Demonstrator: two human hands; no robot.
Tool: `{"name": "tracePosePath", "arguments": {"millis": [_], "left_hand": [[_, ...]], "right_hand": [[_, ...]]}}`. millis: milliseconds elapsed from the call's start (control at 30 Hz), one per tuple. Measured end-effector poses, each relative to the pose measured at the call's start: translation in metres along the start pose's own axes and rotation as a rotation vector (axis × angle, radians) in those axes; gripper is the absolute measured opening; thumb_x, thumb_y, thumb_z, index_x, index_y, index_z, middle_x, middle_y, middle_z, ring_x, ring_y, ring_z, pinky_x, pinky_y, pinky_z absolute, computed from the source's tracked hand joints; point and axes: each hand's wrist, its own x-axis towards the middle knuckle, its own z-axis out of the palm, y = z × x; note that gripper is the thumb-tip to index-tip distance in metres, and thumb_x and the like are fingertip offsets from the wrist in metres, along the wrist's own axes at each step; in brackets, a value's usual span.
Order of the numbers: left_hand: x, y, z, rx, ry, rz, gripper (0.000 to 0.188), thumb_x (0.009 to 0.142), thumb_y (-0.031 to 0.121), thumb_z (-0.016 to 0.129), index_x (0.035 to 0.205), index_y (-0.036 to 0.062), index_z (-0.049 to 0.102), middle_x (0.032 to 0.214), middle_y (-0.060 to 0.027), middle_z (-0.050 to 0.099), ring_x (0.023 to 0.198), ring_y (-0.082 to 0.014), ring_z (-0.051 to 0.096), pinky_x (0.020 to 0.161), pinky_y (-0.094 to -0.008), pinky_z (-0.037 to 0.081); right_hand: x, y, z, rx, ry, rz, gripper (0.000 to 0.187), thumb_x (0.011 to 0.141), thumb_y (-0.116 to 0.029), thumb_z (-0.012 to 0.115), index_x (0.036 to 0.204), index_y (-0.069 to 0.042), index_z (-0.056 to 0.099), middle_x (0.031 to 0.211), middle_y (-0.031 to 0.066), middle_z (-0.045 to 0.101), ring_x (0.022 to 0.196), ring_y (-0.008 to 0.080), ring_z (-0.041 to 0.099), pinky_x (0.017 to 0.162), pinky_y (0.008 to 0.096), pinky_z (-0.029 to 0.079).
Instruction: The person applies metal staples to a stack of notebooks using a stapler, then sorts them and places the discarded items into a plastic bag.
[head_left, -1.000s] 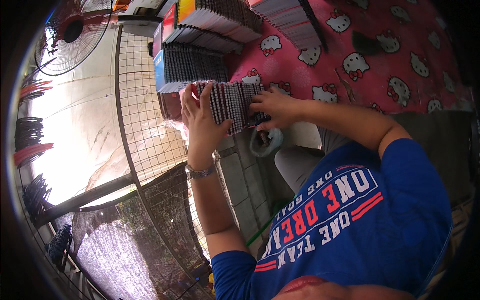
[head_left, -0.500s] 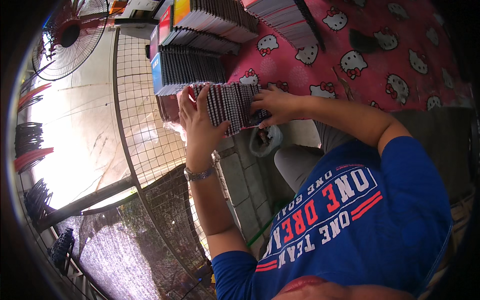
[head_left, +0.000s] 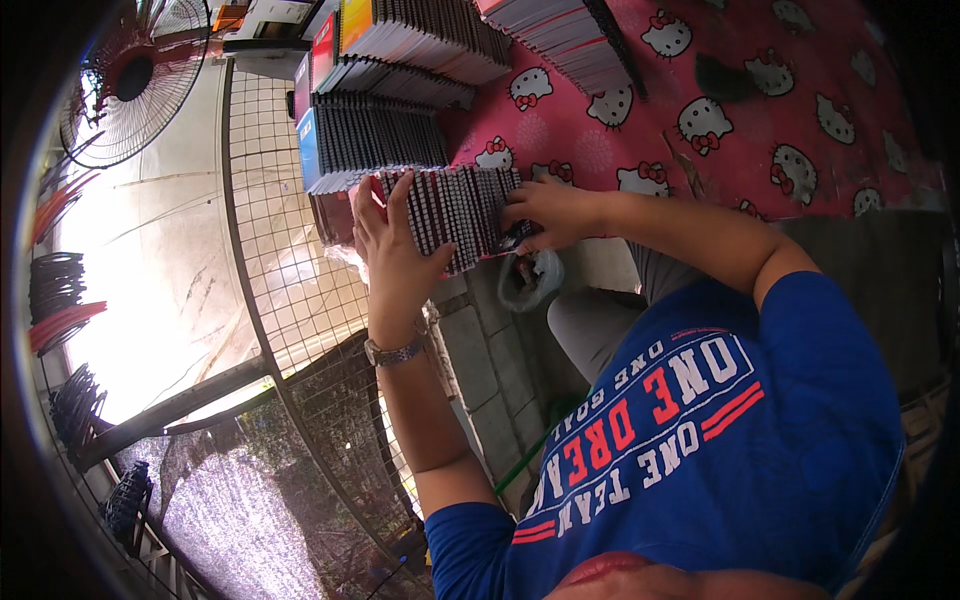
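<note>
A row of spiral-bound notebooks (head_left: 455, 212) stands packed along the table's near left edge, black and white bindings facing up. At its left end my left hand (head_left: 393, 250) is closed over the row, fingers spread along the far side and thumb on the near side. My right hand (head_left: 553, 213) grips the opposite end with bent fingers; a small dark part shows under its fingertips. Both palms are hidden, as are the covers between the notebooks.
More spiral notebooks (head_left: 375, 135) stand in rows behind, with another stack (head_left: 570, 45) farther right. A pink patterned cloth (head_left: 640, 130) covers the table. Below its edge hangs a plastic bag (head_left: 530, 282). Wire mesh (head_left: 270, 180) and a fan (head_left: 132, 75) are at left.
The view has shifted very slightly. Both hands keep nearly the same hold on the ends of the notebook row.
</note>
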Motion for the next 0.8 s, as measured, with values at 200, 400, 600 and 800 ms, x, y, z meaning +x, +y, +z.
{"name": "tracePosePath", "arguments": {"millis": [200, 400, 600, 800], "left_hand": [[0.001, 0.004, 0.001, -0.016, 0.008, 0.005, 0.100, 0.057, 0.013, 0.085, 0.143, 0.0287, 0.038, 0.153, -0.0176, 0.019, 0.141, -0.0427, 0.022, 0.113, -0.0542, 0.027], [-0.001, 0.003, -0.001, -0.005, 0.007, -0.004, 0.099, 0.058, 0.013, 0.085, 0.143, 0.0287, 0.038, 0.153, -0.0174, 0.019, 0.141, -0.0429, 0.023, 0.112, -0.0565, 0.028], [0.002, 0.005, 0.000, -0.019, 0.003, 0.013, 0.099, 0.057, 0.012, 0.085, 0.143, 0.0284, 0.038, 0.152, -0.0174, 0.019, 0.141, -0.0425, 0.023, 0.112, -0.0555, 0.030], [0.000, 0.003, 0.000, -0.014, 0.006, 0.002, 0.099, 0.058, 0.013, 0.085, 0.144, 0.0281, 0.038, 0.153, -0.0171, 0.018, 0.142, -0.0414, 0.021, 0.114, -0.0537, 0.029]], "right_hand": [[0.009, 0.013, 0.008, 0.603, -0.380, 0.331, 0.042, 0.083, -0.040, 0.068, 0.115, -0.012, 0.062, 0.114, 0.0114, 0.058, 0.115, 0.0323, 0.053, 0.098, 0.0466, 0.038], [-0.011, 0.006, 0.017, 0.053, 0.031, -0.007, 0.047, 0.081, -0.038, 0.071, 0.119, -0.014, 0.059, 0.115, 0.0091, 0.057, 0.117, 0.0316, 0.051, 0.097, 0.0495, 0.037], [0.000, 0.010, 0.015, 0.240, -0.128, 0.140, 0.048, 0.081, -0.037, 0.071, 0.120, -0.013, 0.059, 0.116, 0.0090, 0.057, 0.119, 0.0313, 0.050, 0.096, 0.0495, 0.037], [-0.007, 0.016, 0.022, 0.290, -0.146, 0.105, 0.042, 0.083, -0.036, 0.069, 0.117, -0.013, 0.060, 0.114, 0.0116, 0.058, 0.111, 0.0329, 0.055, 0.091, 0.0459, 0.043]]}}
